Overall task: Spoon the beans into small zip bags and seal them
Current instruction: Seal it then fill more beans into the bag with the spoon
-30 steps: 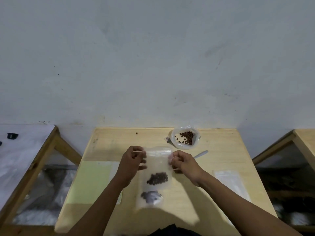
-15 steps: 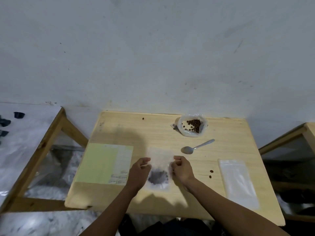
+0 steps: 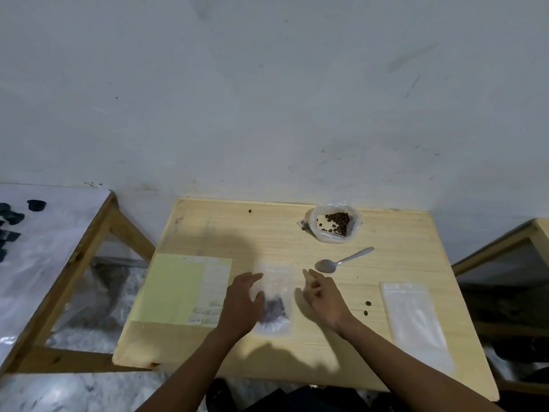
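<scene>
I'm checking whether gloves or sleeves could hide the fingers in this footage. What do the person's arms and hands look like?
Both arms are bare from the bottom of the picture up: no sleeves, gloves, watch or rings show on the left hand or the right hand. Nothing covers the fingers.

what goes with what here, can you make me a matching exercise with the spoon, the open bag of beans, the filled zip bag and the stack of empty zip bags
Things:
1. spoon
2. open bag of beans
3. filled zip bag
4. stack of empty zip bags

Places:
A. near the table's right edge
B. between the two hands
C. at the table's far edge, by the wall
D. just nearer than the open bag of beans

Pairs: 1-D, 2-C, 3-B, 4-A
</scene>
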